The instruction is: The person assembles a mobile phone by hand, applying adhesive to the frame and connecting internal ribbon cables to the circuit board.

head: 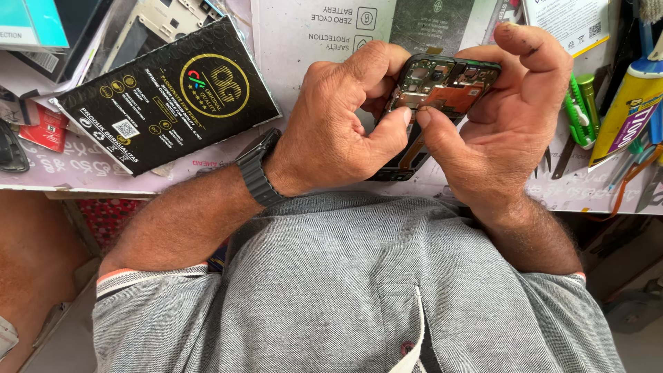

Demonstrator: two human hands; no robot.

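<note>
An opened phone with its back cover off shows circuit parts and an orange patch inside. Both hands hold it just above the worktable's near edge. My left hand grips its left side, thumb pressed onto the middle of the board. My right hand cups the right side, its thumb tip meeting the left thumb on the same spot. A dark watch sits on my left wrist. The phone's lower half is hidden behind my hands.
A black flat package with a gold round emblem lies at the left on the pale mat. A phone frame lies behind it. Green-handled tools and a yellow tube stand at the right.
</note>
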